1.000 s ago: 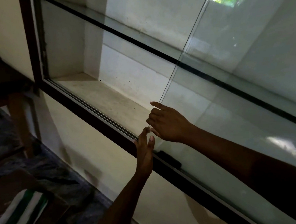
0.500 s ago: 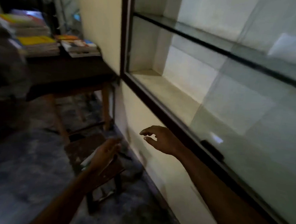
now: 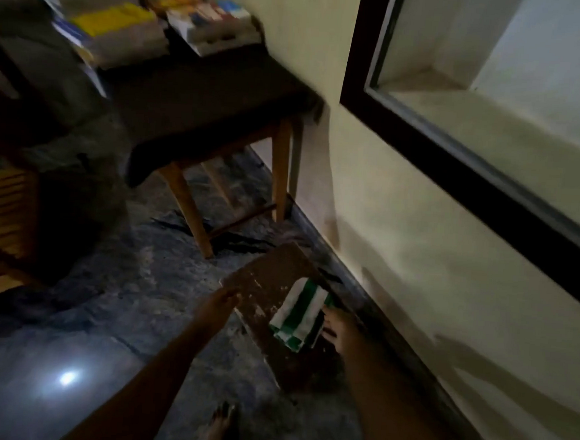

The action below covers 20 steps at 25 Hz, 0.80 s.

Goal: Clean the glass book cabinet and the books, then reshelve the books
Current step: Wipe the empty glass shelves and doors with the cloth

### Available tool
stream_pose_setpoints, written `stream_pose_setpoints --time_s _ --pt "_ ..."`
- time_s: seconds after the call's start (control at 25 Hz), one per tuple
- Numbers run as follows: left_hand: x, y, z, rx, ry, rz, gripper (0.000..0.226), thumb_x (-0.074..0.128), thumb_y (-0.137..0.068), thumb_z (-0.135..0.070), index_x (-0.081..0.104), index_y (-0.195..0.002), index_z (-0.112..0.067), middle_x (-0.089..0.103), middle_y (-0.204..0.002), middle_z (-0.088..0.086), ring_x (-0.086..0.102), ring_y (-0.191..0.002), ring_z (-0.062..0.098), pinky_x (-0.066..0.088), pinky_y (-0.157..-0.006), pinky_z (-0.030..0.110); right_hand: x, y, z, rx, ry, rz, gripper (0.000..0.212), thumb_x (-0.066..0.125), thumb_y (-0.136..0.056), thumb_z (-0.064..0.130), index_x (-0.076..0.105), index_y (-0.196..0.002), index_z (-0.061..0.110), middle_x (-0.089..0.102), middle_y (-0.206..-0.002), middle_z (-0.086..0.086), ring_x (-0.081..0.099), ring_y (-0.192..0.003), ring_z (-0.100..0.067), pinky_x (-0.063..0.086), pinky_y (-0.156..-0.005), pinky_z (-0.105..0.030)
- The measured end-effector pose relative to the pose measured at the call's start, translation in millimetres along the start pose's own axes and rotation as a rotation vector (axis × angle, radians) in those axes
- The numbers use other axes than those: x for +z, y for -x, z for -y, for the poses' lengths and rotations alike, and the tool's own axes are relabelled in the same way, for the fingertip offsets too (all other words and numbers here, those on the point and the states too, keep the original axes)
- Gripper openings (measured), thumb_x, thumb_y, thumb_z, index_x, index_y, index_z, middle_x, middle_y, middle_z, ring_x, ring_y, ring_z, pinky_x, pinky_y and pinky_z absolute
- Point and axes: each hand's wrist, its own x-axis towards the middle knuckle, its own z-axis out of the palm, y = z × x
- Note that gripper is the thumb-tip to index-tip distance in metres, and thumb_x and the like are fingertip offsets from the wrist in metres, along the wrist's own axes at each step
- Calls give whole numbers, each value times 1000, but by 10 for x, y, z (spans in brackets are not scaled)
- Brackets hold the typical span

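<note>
Folded cloth (image 3: 297, 315), green-and-white striped, on a worn brown stool (image 3: 271, 273). Right hand (image 3: 341, 330) touches its edge; left hand (image 3: 215, 309), apart, at the stool's rim; grips too blurred to tell.

- The cloth (image 3: 297, 318) beside my right hand (image 3: 341, 330) is soft woven fabric, matt, in green and white stripes.
- The stool (image 3: 267, 283) under it is brown wood. It looks rough, and its coating is worn off in pale patches.
- The floor (image 3: 112, 293) is dark mottled stone, polished enough to throw back a bright spot of light.
- The wall (image 3: 384, 226) is cream painted plaster, matt.
- The cabinet frame (image 3: 457, 169) is dark and smooth; metal or wood, I cannot tell. Its shelf floor (image 3: 494, 131) is pale and matt.
- The table (image 3: 204, 93) has a dark matt cloth cover over light wooden legs (image 3: 185, 205).
- The books (image 3: 213, 25) are paper; blur hides the finish of their covers.
</note>
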Motion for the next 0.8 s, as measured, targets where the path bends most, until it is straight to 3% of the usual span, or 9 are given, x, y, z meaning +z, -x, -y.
stream_pose_setpoints --time_s 0.12,0.2,0.28,0.36,0.44,0.56,0.64,0.8 --pt "52 -574 254 -123 -62 135 32 50 -96 -20 58 -124 -7 58 -124 13 54 -112 25 39 -86 27 318 -617 -267 160 -45 -241 86 66 -81 45 26 -144 2 33 -146 -18 39 -127 -39 40 -101 -48" --pt "80 -768 424 -134 -117 195 31 52 -95 -21 59 -124 -9 60 -121 10 56 -105 20 38 -82 23 495 -875 -399 206 2 -285 105 71 -73 54 16 -147 3 24 -150 -19 33 -131 -41 36 -104 -51" --pt "79 -876 527 -128 -157 255 30 51 -96 -21 60 -123 -11 61 -118 7 55 -104 18 38 -82 22 686 -970 -403 276 5 -324 101 67 -79 49 9 -148 4 19 -151 -20 29 -133 -41 33 -105 -50" --pt "26 -885 527 -127 -141 265 30 50 -96 -21 59 -123 -10 60 -115 7 55 -105 19 39 -80 23 746 -1002 -323 299 -59 -215 78 60 -88 38 20 -145 2 29 -147 -21 36 -129 -40 35 -103 -47" --pt "-49 -864 406 -159 -83 245 32 48 -97 -20 57 -125 -7 60 -111 11 56 -105 24 39 -76 25 691 -898 -221 185 -44 -188 63 62 -88 32 39 -137 -1 44 -138 -20 46 -121 -38 42 -97 -44" --pt "-172 -764 135 -143 -93 247 33 45 -99 -23 55 -128 -12 58 -119 13 52 -116 33 43 -92 36 527 -326 -83 -104 144 -288 55 66 -85 31 50 -129 2 55 -128 -19 54 -113 -34 46 -94 -42" --pt "-271 -612 -78 -36 -56 284 28 45 -98 -23 57 -123 -17 58 -124 14 54 -114 35 41 -100 43 353 213 80 -308 209 -294 50 67 -85 27 53 -126 3 58 -125 -17 57 -111 -31 47 -93 -42" --pt "-519 -153 -712 266 167 335 16 50 -95 -16 58 -110 -18 60 -114 10 57 -109 30 45 -97 44 -104 1330 503 -619 261 -282 49 68 -84 25 52 -127 7 60 -119 -11 59 -103 -26 51 -82 -33"
